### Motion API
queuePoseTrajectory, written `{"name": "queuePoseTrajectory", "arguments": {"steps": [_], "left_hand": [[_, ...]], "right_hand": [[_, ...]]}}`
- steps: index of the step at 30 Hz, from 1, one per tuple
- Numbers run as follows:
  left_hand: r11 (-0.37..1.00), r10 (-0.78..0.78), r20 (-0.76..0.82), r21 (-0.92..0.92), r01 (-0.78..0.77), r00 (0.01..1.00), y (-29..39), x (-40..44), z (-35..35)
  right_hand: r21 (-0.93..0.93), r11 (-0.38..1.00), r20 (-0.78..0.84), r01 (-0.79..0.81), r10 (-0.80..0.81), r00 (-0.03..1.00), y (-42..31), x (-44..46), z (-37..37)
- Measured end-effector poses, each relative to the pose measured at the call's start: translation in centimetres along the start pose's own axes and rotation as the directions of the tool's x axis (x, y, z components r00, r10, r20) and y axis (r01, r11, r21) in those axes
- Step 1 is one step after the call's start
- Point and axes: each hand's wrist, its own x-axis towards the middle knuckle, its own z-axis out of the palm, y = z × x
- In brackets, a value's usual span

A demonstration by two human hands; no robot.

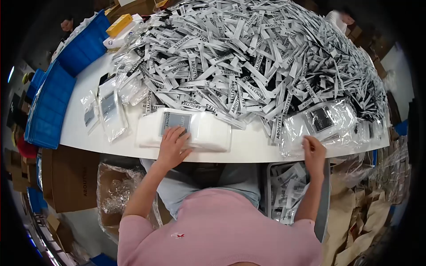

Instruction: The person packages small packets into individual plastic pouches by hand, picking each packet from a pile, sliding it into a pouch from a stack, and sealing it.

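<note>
My left hand (173, 147) lies with its fingers spread on a stack of white sheets or pouches (208, 131). Under its fingertips is a grey printed card (176, 121) on top of the stack. My right hand (314, 153) has its fingers curled together over the front part of some clear plastic bags (293, 128). Whether a bag edge is pinched in those fingers is hidden. A black label (320, 119) shows on the bags. Beyond both hands rises a big heap of narrow black-and-white printed packets (248, 66).
Blue plastic bins (46, 108) line the left side of the white table (82, 126). Clear-wrapped packs (112, 111) lie left of the stack. Below the table edge are a grey bin of packets (288, 190) and a plastic-lined box (116, 195). Another person (339, 20) is at far right.
</note>
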Motion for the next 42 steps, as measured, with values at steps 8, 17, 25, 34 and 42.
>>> {"name": "queuePoseTrajectory", "arguments": {"steps": [8, 17, 25, 34, 42], "left_hand": [[1.000, -0.016, -0.099, 0.019, 0.018, 0.995, 0.9, 0.2, 2.3], [1.000, -0.026, -0.079, 0.005, 0.026, 0.997, 0.8, 0.5, 2.2], [0.999, -0.045, -0.069, 0.009, 0.045, 0.997, 1.0, 0.4, 2.1], [0.999, -0.031, -0.089, 0.016, 0.033, 0.996, 1.0, 0.5, 2.0], [0.999, -0.041, -0.096, -0.001, 0.041, 0.995, 1.0, 0.7, 1.6]], "right_hand": [[-0.184, 0.848, 0.146, 0.497, -0.477, 0.867, -6.2, 11.8, 19.9], [0.504, 0.851, 0.246, -0.149, 0.024, 0.969, -0.4, 17.1, 19.8], [-0.388, 0.590, 0.661, 0.708, -0.358, 0.660, -4.9, 22.7, 21.0], [0.141, 0.870, -0.094, 0.472, -0.463, 0.882, -3.9, 25.2, 20.3], [0.723, 0.658, 0.279, -0.210, 0.000, 0.960, -8.8, 20.7, 16.2]]}}
